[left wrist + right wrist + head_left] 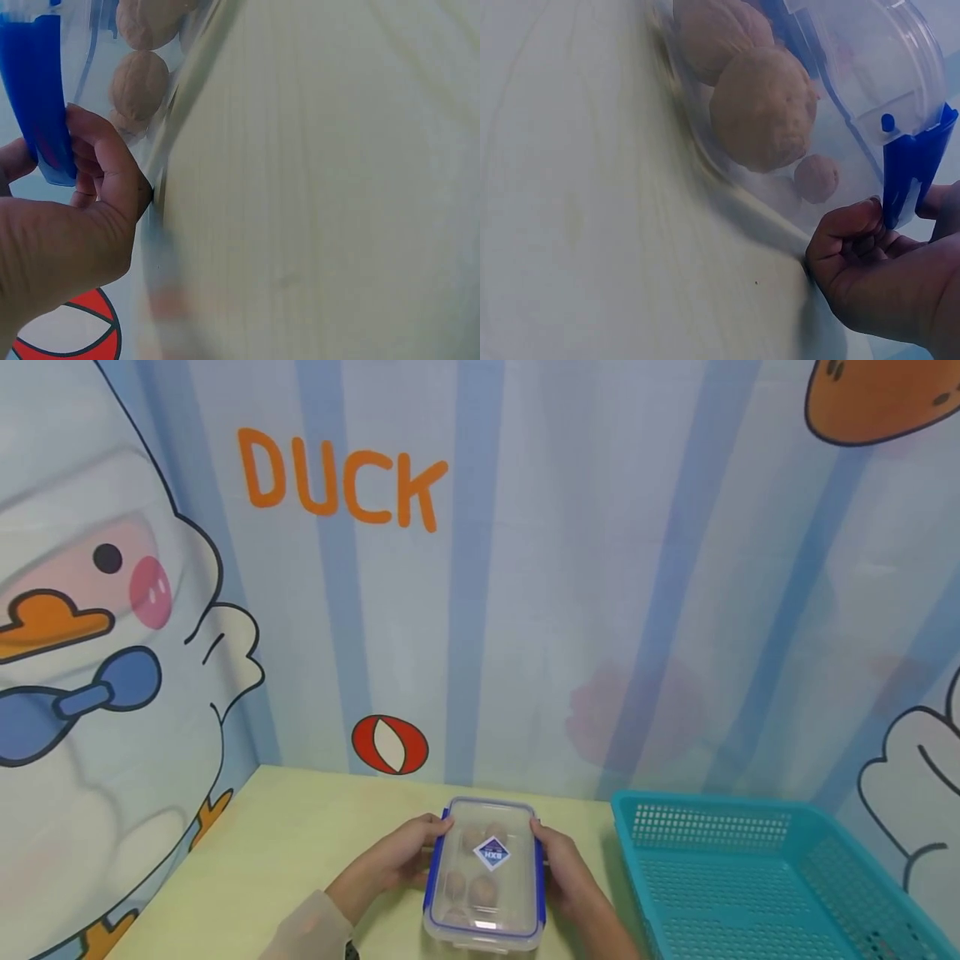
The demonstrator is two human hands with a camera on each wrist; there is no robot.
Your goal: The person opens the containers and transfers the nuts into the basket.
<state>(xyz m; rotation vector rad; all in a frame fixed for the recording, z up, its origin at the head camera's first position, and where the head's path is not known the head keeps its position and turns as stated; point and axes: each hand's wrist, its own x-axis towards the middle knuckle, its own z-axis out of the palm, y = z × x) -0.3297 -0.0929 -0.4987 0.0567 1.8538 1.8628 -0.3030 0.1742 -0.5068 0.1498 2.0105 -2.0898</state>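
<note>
A clear plastic food container (pixel 482 906) with a lid, a blue seal line and blue side clips stands on the table in the head view. Several walnuts (pixel 140 82) show through its walls; larger round brown ones (pixel 765 109) appear in the right wrist view. My left hand (pixel 401 857) grips the container's left side, thumb by the lid's edge. On the opposite side my right hand (pixel 567 867) holds it the same way. In both wrist views, fingers curl at a blue clip (pixel 37 90), the right one (pixel 915 161) angled outward. The lid looks seated.
A turquoise plastic basket (pixel 633 868) with perforated walls stands to the right of the container. The pale yellow table (pixel 300 827) meets a striped backdrop (pixel 540 610) with duck drawings behind it.
</note>
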